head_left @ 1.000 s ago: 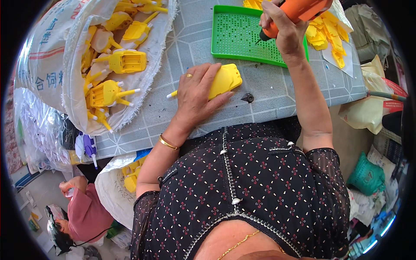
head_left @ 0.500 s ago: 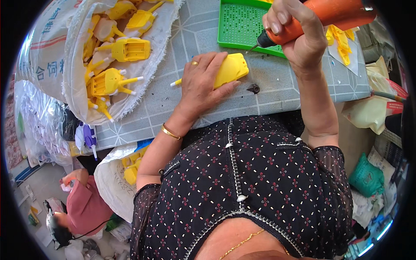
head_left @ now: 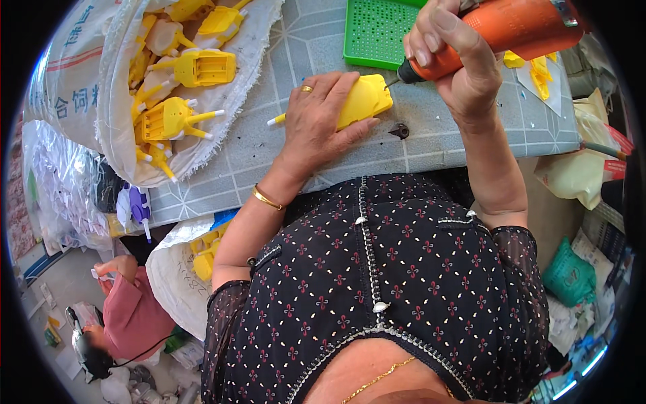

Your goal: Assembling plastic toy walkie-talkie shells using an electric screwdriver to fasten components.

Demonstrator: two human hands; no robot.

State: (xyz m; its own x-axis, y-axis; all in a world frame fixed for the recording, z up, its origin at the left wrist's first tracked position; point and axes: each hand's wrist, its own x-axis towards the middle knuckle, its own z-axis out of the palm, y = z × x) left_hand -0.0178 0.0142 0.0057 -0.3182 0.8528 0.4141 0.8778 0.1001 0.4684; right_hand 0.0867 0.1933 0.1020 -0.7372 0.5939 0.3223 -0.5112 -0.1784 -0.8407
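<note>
On the grey patterned tabletop lies a yellow plastic toy body (head_left: 367,99), a white-tipped yellow peg poking out on its left. My left hand (head_left: 323,120) is closed over it, thumb along the near edge and fingers across the top. Raised to the right, my right hand (head_left: 461,64) grips an orange electric screwdriver (head_left: 498,40) with a black nose. Its thin bit points left and down, its tip at the toy's right end; whether it touches a screw cannot be made out. A small dark pointed piece (head_left: 400,130) lies just nearer than the toy.
A white woven sack (head_left: 222,128) full of yellow toy parts (head_left: 205,68) lies open at the left. Behind the toy stands a green perforated tray (head_left: 377,37). Several yellow pieces (head_left: 540,74) rest on white paper at right. Another person (head_left: 134,313) sits low at the left.
The screwdriver's bit has come from beside the green tray down to the right end of the toy body. My left hand keeps its hold, with the view shifted slightly.
</note>
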